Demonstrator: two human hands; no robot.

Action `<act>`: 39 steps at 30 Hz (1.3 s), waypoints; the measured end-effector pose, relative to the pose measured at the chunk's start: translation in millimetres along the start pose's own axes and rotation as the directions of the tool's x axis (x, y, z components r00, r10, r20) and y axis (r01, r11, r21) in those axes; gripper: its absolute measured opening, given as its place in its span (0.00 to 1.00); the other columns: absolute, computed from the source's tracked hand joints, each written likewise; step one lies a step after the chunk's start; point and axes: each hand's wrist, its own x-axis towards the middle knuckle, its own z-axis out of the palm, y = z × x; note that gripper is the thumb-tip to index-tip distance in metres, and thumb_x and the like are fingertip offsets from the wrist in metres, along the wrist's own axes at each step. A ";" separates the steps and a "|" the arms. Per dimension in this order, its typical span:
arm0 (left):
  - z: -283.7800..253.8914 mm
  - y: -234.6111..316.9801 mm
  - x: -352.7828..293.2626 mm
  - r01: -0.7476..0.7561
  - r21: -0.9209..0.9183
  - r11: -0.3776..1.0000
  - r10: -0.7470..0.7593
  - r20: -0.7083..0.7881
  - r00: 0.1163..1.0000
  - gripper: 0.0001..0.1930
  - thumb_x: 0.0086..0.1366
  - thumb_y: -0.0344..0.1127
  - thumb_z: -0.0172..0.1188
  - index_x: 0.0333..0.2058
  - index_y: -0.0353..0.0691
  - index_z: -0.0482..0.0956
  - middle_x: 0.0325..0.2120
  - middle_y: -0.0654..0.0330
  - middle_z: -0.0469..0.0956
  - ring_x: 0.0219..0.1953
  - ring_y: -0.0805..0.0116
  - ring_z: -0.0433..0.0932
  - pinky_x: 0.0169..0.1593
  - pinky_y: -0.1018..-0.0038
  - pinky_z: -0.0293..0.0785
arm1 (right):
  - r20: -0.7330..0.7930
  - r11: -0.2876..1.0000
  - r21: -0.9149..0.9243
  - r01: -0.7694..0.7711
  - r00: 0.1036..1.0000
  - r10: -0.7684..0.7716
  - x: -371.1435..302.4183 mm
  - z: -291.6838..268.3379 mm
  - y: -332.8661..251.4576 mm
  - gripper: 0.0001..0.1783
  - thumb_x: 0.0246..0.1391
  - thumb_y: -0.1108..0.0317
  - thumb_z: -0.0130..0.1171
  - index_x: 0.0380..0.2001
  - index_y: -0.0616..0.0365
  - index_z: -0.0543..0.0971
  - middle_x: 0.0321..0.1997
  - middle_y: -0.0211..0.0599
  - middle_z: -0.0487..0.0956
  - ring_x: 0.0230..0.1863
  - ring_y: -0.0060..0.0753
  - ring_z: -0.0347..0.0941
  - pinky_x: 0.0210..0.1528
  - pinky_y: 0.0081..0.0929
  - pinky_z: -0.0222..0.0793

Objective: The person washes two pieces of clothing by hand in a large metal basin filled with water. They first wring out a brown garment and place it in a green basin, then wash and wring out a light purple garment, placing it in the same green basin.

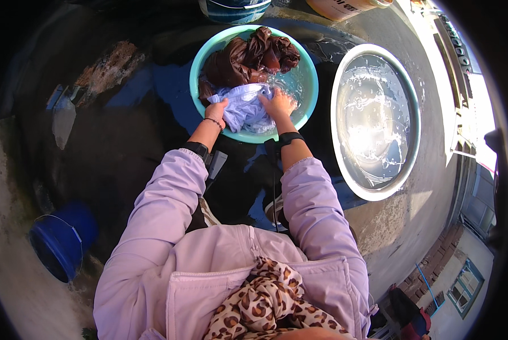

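A round mint-green basin [195, 73] with water in it stands on the ground in front of me. Inside, at its near side, lies a wet, bunched light-blue cloth garment [244, 107]. My left hand [216, 111] is closed on the garment's left edge by the basin's rim. On the garment's right side, my right hand [279, 104] grips the fabric, its fingertips partly hidden in the folds and water. Behind the garment, a dark brown wet cloth [237, 61] is heaped toward the far side of the basin, partly above the water.
To the right stands a wide metal basin [415, 122] holding clear water. Beyond the green basin are a dark blue bucket [235, 14] and a pale orange tub [344, 8]. A blue bucket [67, 241] lies tipped at the lower left. Wet dark ground surrounds my shoes.
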 end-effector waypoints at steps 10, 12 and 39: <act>17.1 2.2 -28.3 0.074 -0.174 0.982 -0.018 0.300 0.954 0.17 0.63 0.46 0.47 0.42 0.38 0.72 0.40 0.59 0.74 0.44 0.61 0.72 0.50 0.64 0.65 | -0.239 0.759 0.567 0.321 0.945 -0.222 -48.1 26.3 -18.0 0.21 0.36 0.74 0.52 0.40 0.58 0.71 0.45 0.47 0.70 0.45 0.41 0.68 0.48 0.31 0.62; 19.1 8.0 -32.7 0.040 -0.238 0.970 0.022 0.251 0.968 0.20 0.63 0.48 0.44 0.42 0.38 0.72 0.40 0.58 0.75 0.43 0.59 0.72 0.49 0.61 0.67 | -0.460 0.553 0.639 0.535 0.842 -0.282 -60.2 4.1 -29.2 0.27 0.36 0.79 0.50 0.46 0.58 0.67 0.44 0.47 0.69 0.46 0.39 0.68 0.50 0.28 0.61; 22.2 12.2 -49.4 -0.367 0.650 -0.666 -0.108 0.402 0.909 0.31 0.56 0.47 0.50 0.59 0.60 0.51 0.63 0.65 0.42 0.64 0.51 0.34 0.61 0.50 0.35 | -0.182 0.906 -0.205 0.370 0.896 -0.406 -51.8 36.5 15.7 0.36 0.38 0.55 0.60 0.55 0.25 0.61 0.64 0.41 0.50 0.60 0.48 0.51 0.55 0.45 0.53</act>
